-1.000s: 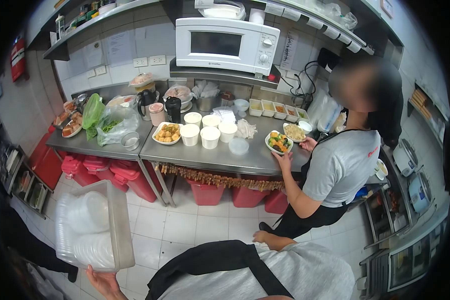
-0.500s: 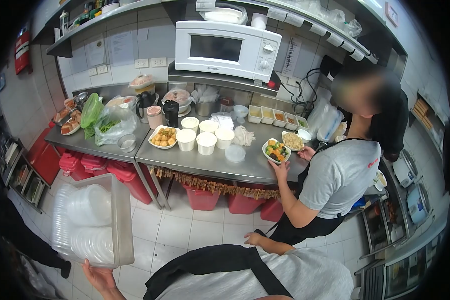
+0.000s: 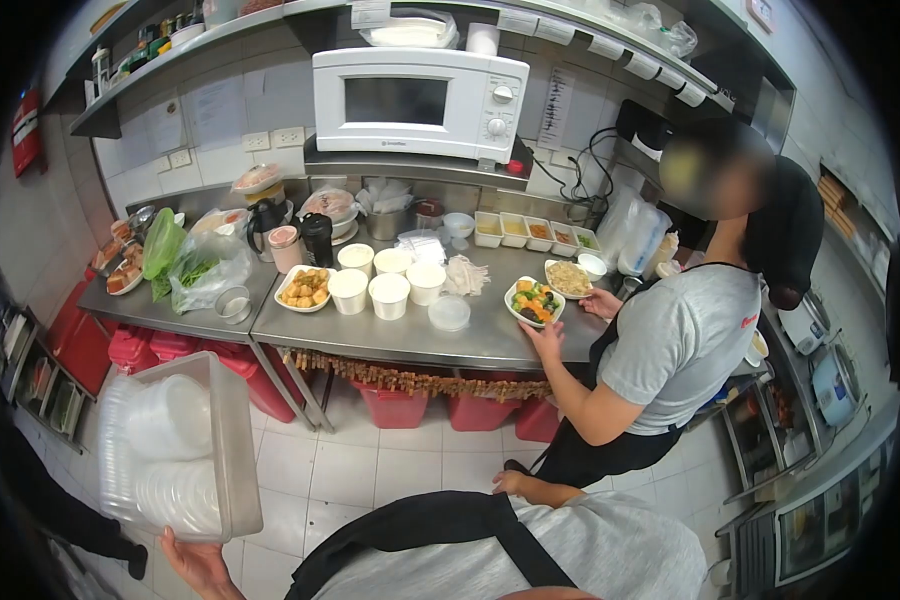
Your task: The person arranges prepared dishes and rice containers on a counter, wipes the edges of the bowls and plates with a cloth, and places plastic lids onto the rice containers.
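On the left, my left hand (image 3: 192,560) grips the lower edge of a translucent plastic bin (image 3: 240,470). Tilted toward me, the bin holds stacked clear plastic lids (image 3: 177,492) and round plastic containers (image 3: 170,415). My right hand (image 3: 511,482) hangs by my side above the tiled floor, its fingers loosely bent and partly visible, with nothing seen in it. Across from me, a co-worker (image 3: 675,330) touches a bowl of colourful vegetables (image 3: 534,302) with one hand; the other hand is near a bowl of pale food (image 3: 568,279).
A steel counter (image 3: 370,340) carries several white tubs (image 3: 388,297), a bowl of fried cubes (image 3: 304,289) and a bag of greens (image 3: 210,270). Above it is a microwave (image 3: 420,100). Red bins (image 3: 395,405) stand underneath. Another person's dark-clothed leg (image 3: 60,490) is at far left.
The counter and microwave have shifted left in view as my head turned slightly right. My left hand still holds the bin. The co-worker's hands remain by the bowls.
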Action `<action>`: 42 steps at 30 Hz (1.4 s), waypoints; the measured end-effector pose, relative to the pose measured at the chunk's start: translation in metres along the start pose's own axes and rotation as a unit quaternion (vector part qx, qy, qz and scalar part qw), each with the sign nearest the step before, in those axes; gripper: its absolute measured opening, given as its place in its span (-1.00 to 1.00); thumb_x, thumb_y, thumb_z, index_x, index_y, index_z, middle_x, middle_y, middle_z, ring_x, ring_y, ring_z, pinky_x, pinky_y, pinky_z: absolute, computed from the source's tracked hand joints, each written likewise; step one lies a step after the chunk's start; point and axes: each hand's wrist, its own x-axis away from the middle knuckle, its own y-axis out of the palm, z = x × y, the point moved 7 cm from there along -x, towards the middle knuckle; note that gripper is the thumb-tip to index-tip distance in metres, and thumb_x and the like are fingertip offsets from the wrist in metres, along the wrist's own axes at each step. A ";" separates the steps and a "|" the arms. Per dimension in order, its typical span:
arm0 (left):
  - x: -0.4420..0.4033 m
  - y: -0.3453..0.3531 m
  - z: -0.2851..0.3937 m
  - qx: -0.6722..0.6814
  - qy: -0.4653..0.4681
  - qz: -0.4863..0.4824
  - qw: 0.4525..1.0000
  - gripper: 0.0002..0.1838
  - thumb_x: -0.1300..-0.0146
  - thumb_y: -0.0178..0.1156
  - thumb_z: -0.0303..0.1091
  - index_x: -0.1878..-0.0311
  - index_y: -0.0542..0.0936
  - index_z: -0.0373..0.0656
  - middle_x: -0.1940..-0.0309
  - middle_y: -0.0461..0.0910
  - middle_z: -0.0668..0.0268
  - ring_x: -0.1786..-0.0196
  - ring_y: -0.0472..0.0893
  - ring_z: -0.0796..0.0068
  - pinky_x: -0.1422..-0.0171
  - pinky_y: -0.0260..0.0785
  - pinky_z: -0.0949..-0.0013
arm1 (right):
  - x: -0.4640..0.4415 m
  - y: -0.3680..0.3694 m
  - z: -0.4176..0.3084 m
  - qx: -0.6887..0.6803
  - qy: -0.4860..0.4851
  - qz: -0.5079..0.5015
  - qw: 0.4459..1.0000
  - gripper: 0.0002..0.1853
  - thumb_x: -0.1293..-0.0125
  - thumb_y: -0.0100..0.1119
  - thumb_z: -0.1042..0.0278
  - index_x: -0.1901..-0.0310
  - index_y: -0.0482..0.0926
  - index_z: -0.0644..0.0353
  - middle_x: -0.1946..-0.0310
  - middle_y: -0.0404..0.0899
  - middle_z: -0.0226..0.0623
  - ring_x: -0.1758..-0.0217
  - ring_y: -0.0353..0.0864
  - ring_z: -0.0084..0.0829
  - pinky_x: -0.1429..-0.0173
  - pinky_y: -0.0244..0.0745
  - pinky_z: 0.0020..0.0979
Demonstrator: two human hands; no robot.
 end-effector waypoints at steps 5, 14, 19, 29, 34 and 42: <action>-0.001 0.012 -0.019 -0.005 -0.003 -0.003 1.000 -0.25 -0.15 0.12 -0.05 -0.34 0.08 -0.09 -0.32 0.11 0.09 -0.30 0.23 0.04 -0.05 0.34 -0.19 | -0.009 -0.013 0.019 0.001 0.024 -0.012 1.000 -0.36 0.02 0.31 0.04 -0.15 0.43 0.02 0.04 0.51 -0.20 0.15 0.58 -0.30 0.16 0.54 -0.29; 0.008 0.054 -0.065 -0.044 -0.015 0.027 0.999 -0.19 -0.10 0.16 0.02 -0.35 0.05 0.01 -0.30 0.07 0.06 -0.27 0.23 0.03 -0.07 0.27 -0.21 | -0.013 -0.042 0.022 0.027 -0.068 0.009 0.997 -0.42 -0.02 0.25 -0.05 -0.09 0.46 -0.03 -0.07 0.47 -0.19 -0.16 0.41 -0.17 -0.19 0.30 -0.27; 0.007 0.087 -0.079 -0.067 -0.026 0.036 0.997 -0.11 -0.04 0.21 0.06 -0.37 -0.01 0.05 -0.25 0.08 0.02 -0.24 0.21 -0.02 -0.13 0.21 -0.21 | -0.016 -0.062 -0.006 0.015 -0.130 0.037 0.991 -0.42 0.01 0.28 0.04 -0.07 0.47 0.08 0.01 0.53 -0.17 -0.07 0.48 -0.18 -0.13 0.36 -0.29; -0.047 0.125 -0.081 -0.093 -0.031 -0.008 0.995 -0.10 0.00 0.23 0.07 -0.36 -0.01 0.10 -0.23 0.09 0.03 -0.21 0.25 0.06 -0.07 0.26 -0.08 | -0.003 -0.140 -0.144 -0.101 -0.334 0.179 0.920 -0.54 -0.06 0.26 0.18 0.00 0.48 0.14 0.34 0.61 -0.24 0.26 0.60 -0.27 0.15 0.46 -0.34; -0.082 0.139 -0.076 -0.109 -0.022 -0.025 0.993 -0.12 -0.01 0.23 0.08 -0.34 0.03 0.06 -0.20 0.14 0.04 -0.14 0.31 0.13 0.00 0.32 0.01 | 0.074 -0.254 -0.232 -0.238 -0.429 0.318 0.811 -0.88 -0.07 0.24 0.42 0.34 0.56 0.20 0.40 0.60 -0.27 0.35 0.59 -0.43 0.24 0.46 -0.44; -0.137 0.151 -0.075 -0.124 -0.036 -0.051 0.990 -0.14 -0.04 0.20 0.07 -0.35 0.03 0.07 -0.21 0.15 0.05 -0.15 0.32 0.11 0.01 0.34 0.04 | 0.215 -0.566 -0.260 -0.463 -0.530 0.494 0.511 -0.81 -0.36 -0.08 0.32 0.25 0.48 0.24 0.58 0.47 -0.40 0.48 0.46 -0.57 0.34 0.41 -0.49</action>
